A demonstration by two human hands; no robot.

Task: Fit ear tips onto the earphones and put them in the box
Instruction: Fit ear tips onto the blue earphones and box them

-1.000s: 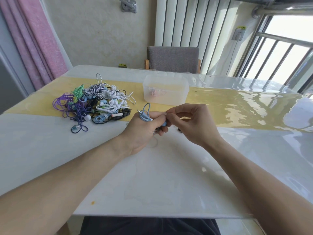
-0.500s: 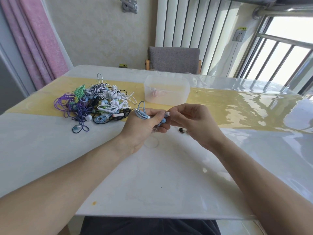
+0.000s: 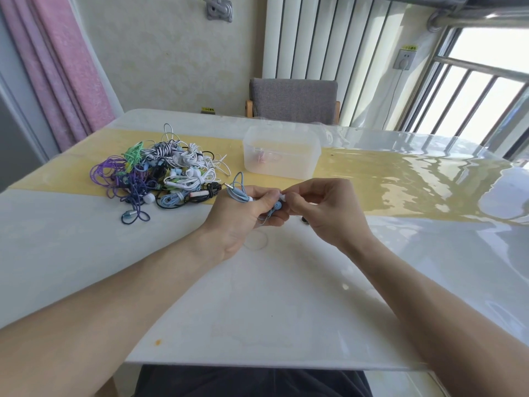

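Nearest, two bare forearms over the white table (image 3: 257, 310), reaching to the middle. Left hand (image 3: 240, 216) curled round a light-blue earphone (image 3: 277, 206), with the coiled blue cable (image 3: 239, 190) sticking out above the thumb side and the plug pointing left. Right hand (image 3: 323, 210) just beside it, fingertips (image 3: 289, 196) pinching a small white ear tip (image 3: 282, 198) right at the earbud – touching or a hair apart, cannot tell. On the table just under the right hand, a small dark piece (image 3: 305, 220), too small to identify. Further left, on the yellow runner (image 3: 400, 179), a tangled pile of earphones (image 3: 160, 173) – purple, green, white, black, blue – well apart from the hands, with one dark-blue loop lying out on the white surface. Behind the hands, on the same runner, an open clear box (image 3: 282, 151) with something pinkish inside, not readable through the plastic. Beyond the table edge, a grey chair (image 3: 293, 100) against the wall, a pink curtain (image 3: 63, 67) at far left, a barred window (image 3: 472, 96) at far right.
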